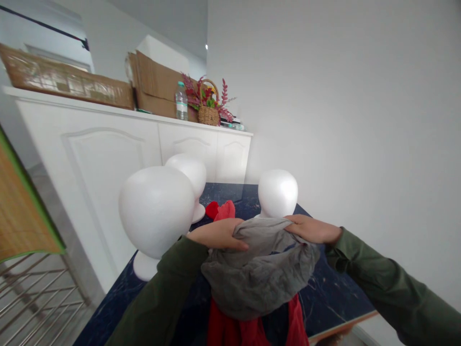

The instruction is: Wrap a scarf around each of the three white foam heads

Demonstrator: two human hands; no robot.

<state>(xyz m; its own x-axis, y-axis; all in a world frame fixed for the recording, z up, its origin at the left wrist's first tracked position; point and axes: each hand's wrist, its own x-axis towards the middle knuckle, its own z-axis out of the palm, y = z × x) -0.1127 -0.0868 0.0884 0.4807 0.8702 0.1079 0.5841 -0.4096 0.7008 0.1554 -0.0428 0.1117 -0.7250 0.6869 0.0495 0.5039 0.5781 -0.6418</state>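
Clearly, a crumpled grey fabric cloth (259, 274) is held up in front of the camera by both hands, above the dark blue marbled desk (334, 298). The left hand (218, 234) is laid on the upper left edge of the cloth, and its fingers (236, 245) are closed over the fabric. The right hand (312, 229) is placed on the upper right edge — its fingers (292, 223) are also pressed flat on the cloth and grasp it. Both arms are covered by dark green sleeves (389, 283).

Under the grey cloth a red fabric piece (248, 329) is seen, hanging just below it; whether the two are joined cannot be told. A second small red cloth (220, 210) is lying on the desk behind the hands.

Three white rounded foam head forms are standing on the desk: a large one (155, 211) near the left arm, another one (189, 174) behind it, and a third one (278, 192) just behind the right hand.

Behind the desk a white cabinet with panelled doors (108, 158) is placed along the wall. On its top are seen brown cardboard boxes (158, 86), a clear plastic bottle (181, 102) and a woven basket with red flowers (209, 103). At the left edge a metal wire rack (39, 298) is partly visible.
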